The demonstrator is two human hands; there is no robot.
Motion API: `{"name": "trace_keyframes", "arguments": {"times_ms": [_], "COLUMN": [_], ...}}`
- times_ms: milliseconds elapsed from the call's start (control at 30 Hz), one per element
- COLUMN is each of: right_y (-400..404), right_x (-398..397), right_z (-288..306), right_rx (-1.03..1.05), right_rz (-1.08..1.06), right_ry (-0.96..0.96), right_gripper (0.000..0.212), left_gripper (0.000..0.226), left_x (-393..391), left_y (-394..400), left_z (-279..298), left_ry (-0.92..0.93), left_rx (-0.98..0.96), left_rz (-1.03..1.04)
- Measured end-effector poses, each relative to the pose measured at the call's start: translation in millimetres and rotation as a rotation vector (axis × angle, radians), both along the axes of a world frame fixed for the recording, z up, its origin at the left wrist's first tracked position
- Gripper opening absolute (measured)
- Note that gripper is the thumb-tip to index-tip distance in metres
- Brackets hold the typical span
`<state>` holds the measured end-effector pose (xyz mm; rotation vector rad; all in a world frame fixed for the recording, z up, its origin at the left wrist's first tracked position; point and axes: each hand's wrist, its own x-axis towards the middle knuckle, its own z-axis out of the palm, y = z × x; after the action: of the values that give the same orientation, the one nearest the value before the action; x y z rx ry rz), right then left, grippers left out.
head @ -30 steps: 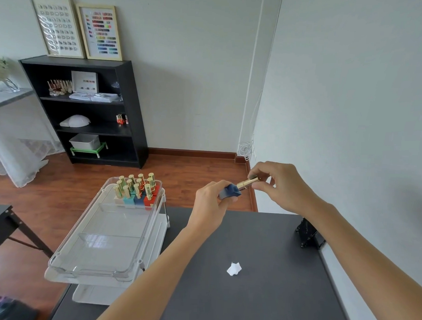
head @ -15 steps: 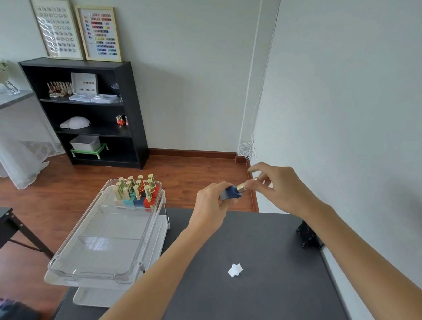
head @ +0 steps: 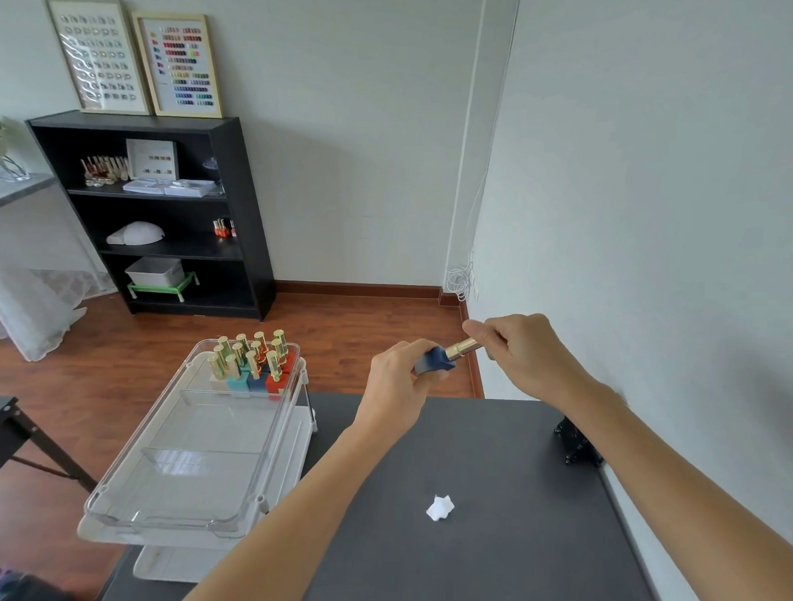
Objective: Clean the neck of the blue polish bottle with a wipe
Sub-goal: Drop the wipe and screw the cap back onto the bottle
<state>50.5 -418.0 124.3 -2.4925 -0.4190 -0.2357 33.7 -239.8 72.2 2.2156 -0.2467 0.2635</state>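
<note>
My left hand [head: 398,382] grips the blue polish bottle [head: 434,362] in the air above the far edge of the dark table [head: 487,568], tilted with its top pointing right. My right hand [head: 522,353] pinches the bottle's gold cap [head: 463,348]. The cap sits against the bottle and the neck is hidden. A small crumpled white wipe [head: 440,508] lies on the table, well below and nearer to me than both hands.
A clear plastic tray [head: 159,485] on a white cart stands left of the table, with several gold-capped polish bottles [head: 251,362] at its far end. A black clamp [head: 577,444] sits at the table's right edge by the wall. A black shelf [head: 162,217] stands beyond.
The bottle stays in both hands at about the same spot. My right fingers have shifted their hold on the gold cap.
</note>
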Motion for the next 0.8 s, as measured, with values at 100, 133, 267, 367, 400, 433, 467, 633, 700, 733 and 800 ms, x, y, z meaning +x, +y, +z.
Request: {"name": "trace_keyframes", "arguments": {"times_ms": [100, 133, 267, 367, 400, 433, 467, 633, 700, 733, 800], "right_y": [1.0, -0.1, -4.3, -4.9, -5.1, -5.5, -6.0, -6.7, -7.1, -6.2, -6.6], "right_x": [-0.9, -1.4, -1.6, -0.8, -0.4, 0.1, 0.2, -0.1, 1.0, 0.5, -0.6], "right_z": [-0.1, -0.9, -4.3, -4.8, -5.3, -5.9, -6.0, -7.2, -8.1, -7.6, -6.3], "right_rx": [-0.036, -0.022, 0.014, 0.037, 0.056, 0.068, 0.074, 0.025, 0.017, 0.009, 0.049], "right_rz": [-0.027, -0.004, 0.162, 0.156, 0.141, 0.126, 0.120, 0.113, 0.104, 0.106, 0.129], "right_ry": [0.015, 0.015, -0.051, -0.106, -0.094, -0.077, -0.063, -0.039, -0.034, -0.041, -0.049], "right_gripper": [0.067, 0.057, 0.024, 0.018, 0.013, 0.007, 0.001, 0.019, 0.021, 0.020, 0.011], "left_gripper": [0.019, 0.018, 0.017, 0.018, 0.018, 0.019, 0.019, 0.017, 0.017, 0.017, 0.016], "left_x": [0.3, 0.5, 1.1, 1.8, 1.9, 2.0, 2.0, 0.8, 0.4, 0.3, 0.0], "left_y": [1.2, 2.0, 3.9, 3.3, 2.8, 2.2, 1.8, -0.6, -1.4, -1.4, -1.1], "left_z": [-2.4, -3.4, -4.1, -2.5, -2.3, -2.1, -2.2, -4.9, -7.6, -8.9, -9.9], "left_ry": [-0.008, -0.010, -0.017, -0.022, -0.023, -0.024, -0.023, -0.020, -0.015, -0.010, -0.003], "left_rx": [0.001, -0.005, -0.015, 0.001, 0.004, 0.005, 0.003, -0.006, -0.015, -0.022, -0.041], "left_rz": [-0.009, -0.010, -0.005, -0.003, -0.005, -0.009, -0.012, -0.026, -0.038, -0.043, -0.053]}}
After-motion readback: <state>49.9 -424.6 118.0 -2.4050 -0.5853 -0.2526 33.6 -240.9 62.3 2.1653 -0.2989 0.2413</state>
